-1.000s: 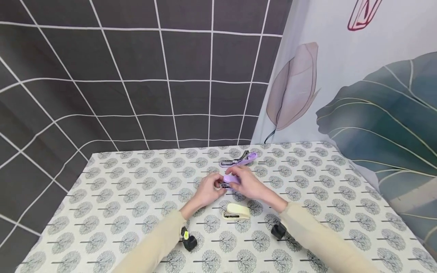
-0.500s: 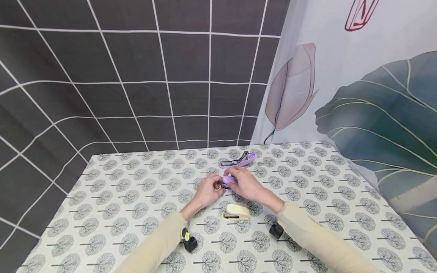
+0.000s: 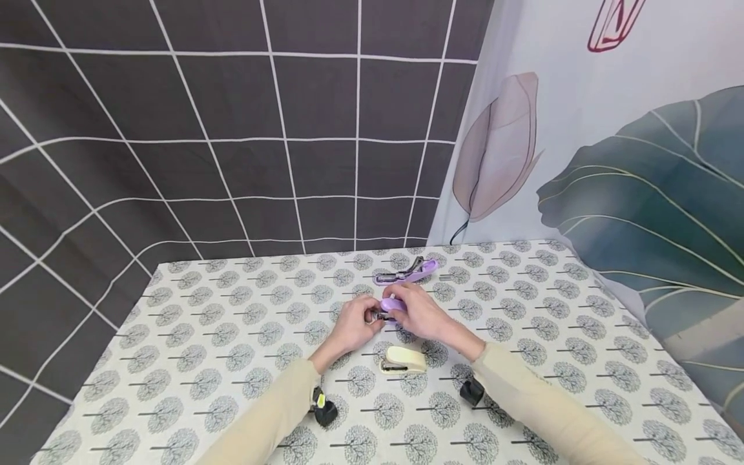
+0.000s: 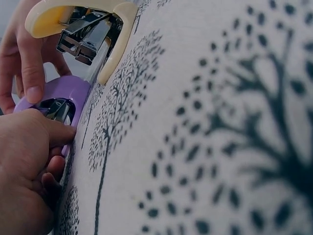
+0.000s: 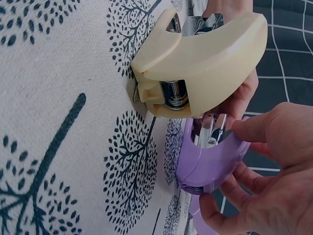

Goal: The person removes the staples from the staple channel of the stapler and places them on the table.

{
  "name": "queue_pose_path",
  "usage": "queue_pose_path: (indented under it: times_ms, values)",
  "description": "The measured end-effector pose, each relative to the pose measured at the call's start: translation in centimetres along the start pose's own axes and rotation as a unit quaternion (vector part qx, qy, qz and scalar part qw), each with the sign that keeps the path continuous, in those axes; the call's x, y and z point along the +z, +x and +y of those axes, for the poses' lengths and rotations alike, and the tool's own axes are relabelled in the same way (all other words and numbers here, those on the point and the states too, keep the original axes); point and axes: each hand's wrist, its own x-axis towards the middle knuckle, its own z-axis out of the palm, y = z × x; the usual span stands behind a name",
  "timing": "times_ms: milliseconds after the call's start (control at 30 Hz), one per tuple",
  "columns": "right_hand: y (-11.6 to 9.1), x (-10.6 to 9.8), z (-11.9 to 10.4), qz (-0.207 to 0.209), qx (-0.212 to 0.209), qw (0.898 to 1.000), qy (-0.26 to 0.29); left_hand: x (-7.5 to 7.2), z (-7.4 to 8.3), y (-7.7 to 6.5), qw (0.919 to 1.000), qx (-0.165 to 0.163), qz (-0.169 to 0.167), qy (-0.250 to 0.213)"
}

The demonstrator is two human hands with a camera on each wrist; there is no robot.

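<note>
Both hands are at a small purple stapler (image 3: 394,305) near the middle of the table. My left hand (image 3: 356,323) pinches its front end between thumb and fingers; the left wrist view has this thumb and finger beside the metal part (image 4: 59,110). From the other side, my right hand (image 3: 421,311) holds the stapler by its back and top. In the right wrist view the purple body (image 5: 208,164) lies between the right thumb and fingers, its metal rail (image 5: 210,129) showing. Nearer the person stands a cream stapler (image 3: 403,360), touched by neither hand.
Beyond the hands lies a second purple stapler (image 3: 407,274), spread wide open. A small grey staple strip (image 3: 445,278) is to its right. A tree-patterned cloth (image 3: 232,361) covers the table; a dark grid curtain (image 3: 232,161) hangs behind it.
</note>
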Motion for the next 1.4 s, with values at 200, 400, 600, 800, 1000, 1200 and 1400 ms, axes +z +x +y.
queue_pose_path:
  times_ms: [200,400,600,800,1000,1200,1400]
  values:
    - [-0.2,-0.6,0.5,0.021,-0.011,0.998,0.055,0.1,-0.3,0.1,0.9999,-0.010,-0.006,0.004]
    - [-0.5,-0.9,1.2,0.029,-0.026,0.997,0.071,0.0,-0.2,0.3,0.9999,-0.013,-0.008,-0.003]
    - [-1.0,-1.2,1.8,0.032,-0.015,0.995,0.090,0.2,-0.2,0.5,0.9997,-0.018,-0.011,-0.010]
    - [-1.6,-1.6,2.4,0.047,-0.008,0.992,0.120,0.2,-0.3,0.7,0.9998,-0.013,-0.008,-0.010]
    - [-2.7,-1.1,3.0,0.063,-0.008,0.988,0.138,0.5,-0.2,0.0,0.9999,-0.012,-0.003,-0.012]
    - [-3.3,-0.4,3.6,0.068,-0.010,0.985,0.159,0.7,-0.4,-0.6,0.9999,-0.011,0.001,-0.012]
    - [-3.5,-0.5,4.0,0.078,0.012,0.979,0.189,0.6,-0.4,-0.1,0.9999,-0.002,0.011,-0.007]
